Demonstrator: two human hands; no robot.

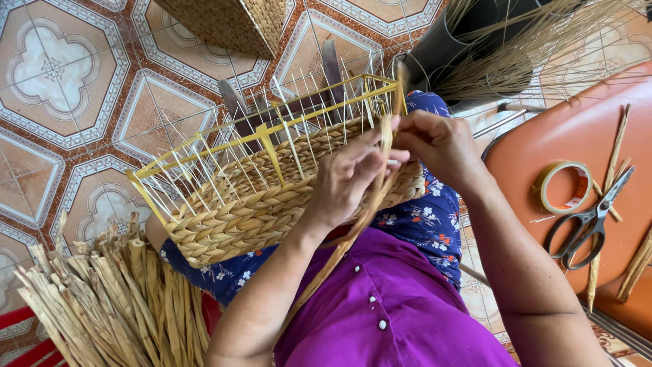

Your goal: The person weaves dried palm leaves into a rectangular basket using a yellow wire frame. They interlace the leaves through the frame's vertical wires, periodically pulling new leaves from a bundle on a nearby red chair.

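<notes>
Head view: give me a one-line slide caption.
Left hand and right hand weave a fibre strand into a half-woven basket on a yellow wire frame.

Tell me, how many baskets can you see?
2. One half-woven basket on a yellow frame sits on the person's lap, with the left hand and right hand at its rim. Another basket is on the tiled floor, cut off by the picture's top edge.
</notes>
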